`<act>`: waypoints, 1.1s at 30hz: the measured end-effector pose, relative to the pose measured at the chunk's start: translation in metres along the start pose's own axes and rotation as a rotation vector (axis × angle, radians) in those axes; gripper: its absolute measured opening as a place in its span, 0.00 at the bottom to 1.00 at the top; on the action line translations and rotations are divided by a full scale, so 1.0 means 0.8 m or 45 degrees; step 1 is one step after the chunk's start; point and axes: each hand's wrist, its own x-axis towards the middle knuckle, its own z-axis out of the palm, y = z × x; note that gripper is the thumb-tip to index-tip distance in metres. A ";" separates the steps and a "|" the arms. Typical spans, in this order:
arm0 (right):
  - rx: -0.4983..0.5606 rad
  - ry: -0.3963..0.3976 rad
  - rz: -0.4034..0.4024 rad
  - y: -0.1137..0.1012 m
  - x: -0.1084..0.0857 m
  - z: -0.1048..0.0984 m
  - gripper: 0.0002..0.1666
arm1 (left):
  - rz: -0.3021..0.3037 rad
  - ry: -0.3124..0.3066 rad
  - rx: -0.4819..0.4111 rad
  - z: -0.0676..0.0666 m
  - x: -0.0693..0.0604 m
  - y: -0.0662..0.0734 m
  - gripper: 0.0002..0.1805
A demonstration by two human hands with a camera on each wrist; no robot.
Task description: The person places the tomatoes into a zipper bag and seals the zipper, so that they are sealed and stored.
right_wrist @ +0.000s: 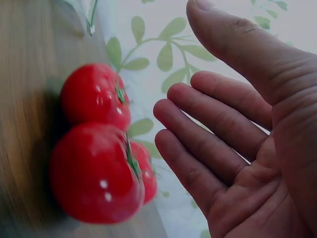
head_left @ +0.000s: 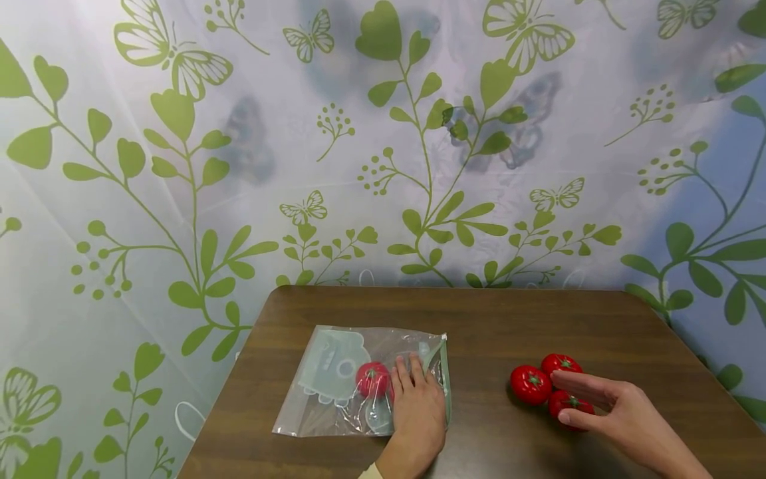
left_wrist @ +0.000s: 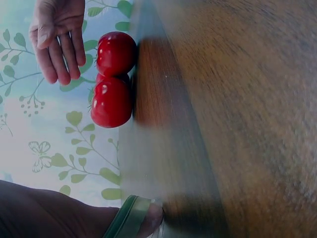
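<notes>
A clear plastic zipper bag with a pale green printed figure lies flat on the table, its green-edged mouth to the right. Through the film shows a red tomato; a sliver of red is half hidden beside my left hand. That hand lies over the mouth end with fingers stretched across the film, and its thumb holds the green zipper strip. At the right, three tomatoes with green stems sit clustered. My right hand hovers beside them, fingers straight, thumb spread, palm holding nothing.
The brown wooden table has rounded far corners. Behind it hangs a pale curtain printed with green leaves and butterflies. A strip of bare tabletop lies between the bag and the tomato cluster.
</notes>
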 end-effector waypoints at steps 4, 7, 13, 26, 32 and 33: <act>0.026 -0.013 0.067 0.006 -0.005 -0.008 0.38 | -0.004 0.003 0.012 0.000 0.000 0.000 0.23; 0.000 -0.022 0.115 0.012 -0.007 -0.013 0.41 | -0.004 0.011 0.009 0.000 0.000 0.000 0.22; -0.096 0.006 0.172 0.024 -0.012 -0.021 0.46 | -0.005 0.023 -0.013 0.000 0.002 -0.001 0.19; -0.099 0.064 0.176 0.053 -0.030 -0.037 0.49 | -0.009 0.006 -0.036 -0.001 0.001 0.000 0.20; -0.114 0.079 0.204 0.075 -0.032 -0.042 0.50 | -0.009 0.029 -0.030 -0.001 0.001 0.000 0.18; -0.114 0.080 0.214 0.077 -0.032 -0.042 0.51 | -0.009 0.033 -0.029 -0.001 0.001 0.000 0.18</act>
